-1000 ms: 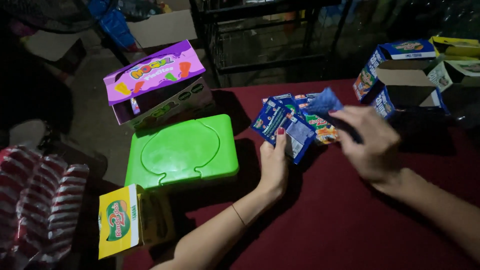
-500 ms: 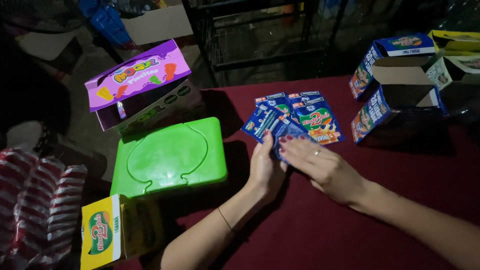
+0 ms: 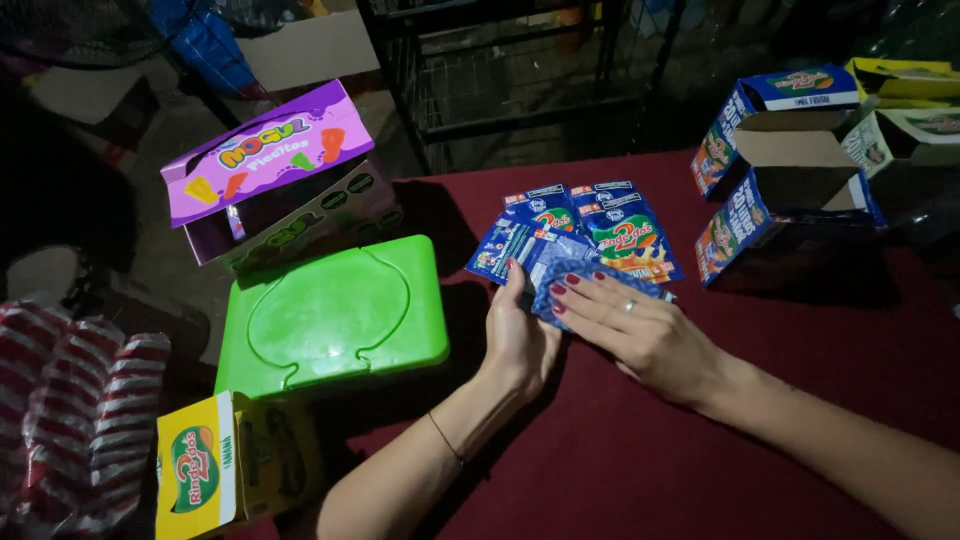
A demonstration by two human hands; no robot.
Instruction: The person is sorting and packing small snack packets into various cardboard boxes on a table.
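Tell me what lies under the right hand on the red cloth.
Under the right hand lies a fan of blue sachets on the red cloth; the left hand steadies their edge. The covered part of the pile cannot be seen.

Blue sachets (image 3: pixel 600 235) fanned mid-tabletop; purple box (image 3: pixel 270 160) far left above green flat case (image 3: pixel 335 315); yellow box (image 3: pixel 195 465) at near-left edge; open blue boxes (image 3: pixel 780 200) at right.

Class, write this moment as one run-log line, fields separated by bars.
left hand: edging blue sachets | right hand: flat on sachets | surface: red table | nearby: green lidded box, open carton
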